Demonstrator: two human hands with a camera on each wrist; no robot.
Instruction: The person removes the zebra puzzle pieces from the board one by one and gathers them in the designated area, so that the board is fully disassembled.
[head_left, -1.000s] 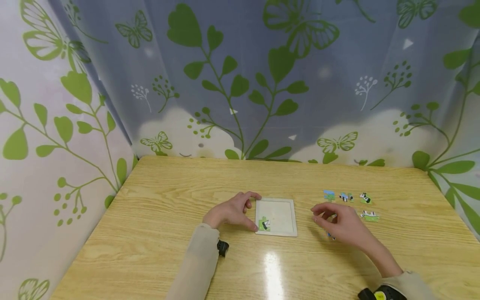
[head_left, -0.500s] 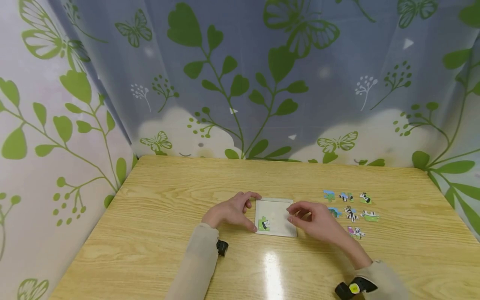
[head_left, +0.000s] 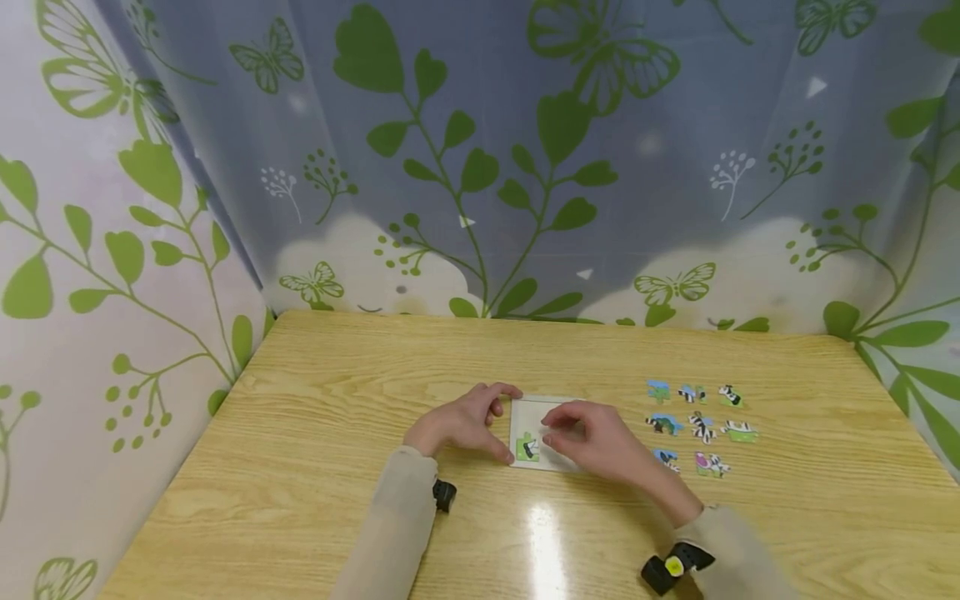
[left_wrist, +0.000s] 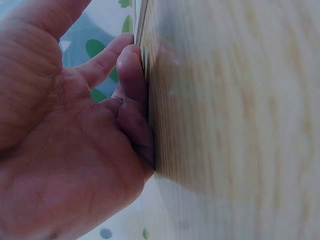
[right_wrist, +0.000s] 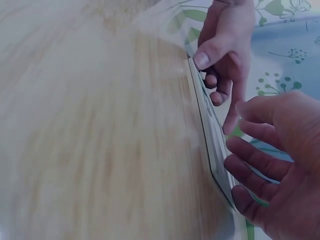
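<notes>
A square white puzzle tray (head_left: 528, 401) lies on the table. One green jigsaw piece (head_left: 527, 448) with a black-and-white figure sits in its lower left corner. My left hand (head_left: 465, 421) holds the tray at its left side, forefinger at the far corner and thumb at the near one; its other fingers are curled in the left wrist view. Over the right part of the tray is my right hand (head_left: 596, 437), its fingers loosely bent. Thumb and forefinger tips are apart beside the piece, and no piece shows between them. In the right wrist view its fingertips (right_wrist: 243, 196) reach the tray's edge.
To the right of the tray, several loose jigsaw pieces (head_left: 702, 427) with blue, green and striped prints lie in rough rows on the wooden table (head_left: 360, 367). Behind the table hangs a patterned curtain (head_left: 480, 167).
My right hand has moved left from the loose pieces to over the tray, uncovering the pieces beneath it. My left hand has stayed at the tray's left side.
</notes>
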